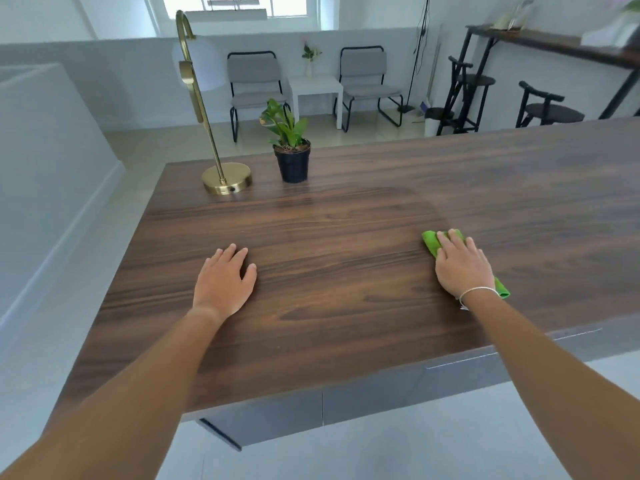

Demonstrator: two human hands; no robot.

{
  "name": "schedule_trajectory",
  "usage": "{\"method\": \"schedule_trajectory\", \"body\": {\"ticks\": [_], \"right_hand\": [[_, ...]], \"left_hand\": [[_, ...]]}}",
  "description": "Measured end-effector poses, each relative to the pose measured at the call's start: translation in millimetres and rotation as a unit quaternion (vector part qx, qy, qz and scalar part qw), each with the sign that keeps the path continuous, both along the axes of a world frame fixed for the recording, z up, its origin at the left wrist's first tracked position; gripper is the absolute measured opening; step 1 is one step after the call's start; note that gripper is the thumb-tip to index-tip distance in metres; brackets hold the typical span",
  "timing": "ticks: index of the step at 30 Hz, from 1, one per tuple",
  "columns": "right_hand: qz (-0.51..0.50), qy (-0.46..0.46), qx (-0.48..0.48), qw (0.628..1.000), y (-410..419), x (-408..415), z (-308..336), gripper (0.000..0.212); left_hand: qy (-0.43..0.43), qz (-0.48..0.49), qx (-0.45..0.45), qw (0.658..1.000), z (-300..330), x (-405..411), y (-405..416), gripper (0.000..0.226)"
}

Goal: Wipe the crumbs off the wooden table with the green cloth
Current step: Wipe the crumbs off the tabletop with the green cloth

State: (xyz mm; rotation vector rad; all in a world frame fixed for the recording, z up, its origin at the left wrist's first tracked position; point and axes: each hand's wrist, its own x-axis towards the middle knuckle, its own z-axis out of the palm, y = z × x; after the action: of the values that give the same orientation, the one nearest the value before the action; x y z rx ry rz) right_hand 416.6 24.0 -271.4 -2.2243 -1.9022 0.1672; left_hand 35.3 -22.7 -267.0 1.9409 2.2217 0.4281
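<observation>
Under the flat right hand [462, 266], the green cloth [431, 241] runs diagonally near-right to far-left.

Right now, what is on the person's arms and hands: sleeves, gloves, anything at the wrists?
Both forearms are bare, with no sleeves in view, and there are no gloves. The right hand has a thin, pale, string-like bracelet around the wrist, with a small loose end hanging at its side. The left hand shows no rings, watch or band.
</observation>
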Motion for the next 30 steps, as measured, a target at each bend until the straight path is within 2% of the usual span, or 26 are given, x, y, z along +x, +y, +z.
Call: {"method": "schedule_trajectory", "body": {"ticks": [7, 20, 25, 30], "right_hand": [[-0.010, -0.012, 0.004, 1.000, -55.9, 6.4, -0.3, 0.049], [-0.018, -0.007, -0.019, 1.000, -66.2, 1.9, 6.9, 0.051], [-0.034, 0.060, 0.005, 0.998, -58.9, -12.8, 23.2, 0.050], [0.047, 0.127, 0.031, 0.990, -40.9, -55.0, 40.1, 0.051]], "left_hand": [[0.000, 0.007, -0.007, 1.000, 3.5, -10.2, -55.4, 0.050], [-0.002, 0.030, 0.006, 1.000, 2.0, -25.5, -101.2, 0.051], [0.001, 0.028, 0.001, 1.000, 2.8, -28.7, -103.1, 0.052], [0.002, 0.051, -0.003, 0.999, 7.6, -31.6, -106.0, 0.052]]}}
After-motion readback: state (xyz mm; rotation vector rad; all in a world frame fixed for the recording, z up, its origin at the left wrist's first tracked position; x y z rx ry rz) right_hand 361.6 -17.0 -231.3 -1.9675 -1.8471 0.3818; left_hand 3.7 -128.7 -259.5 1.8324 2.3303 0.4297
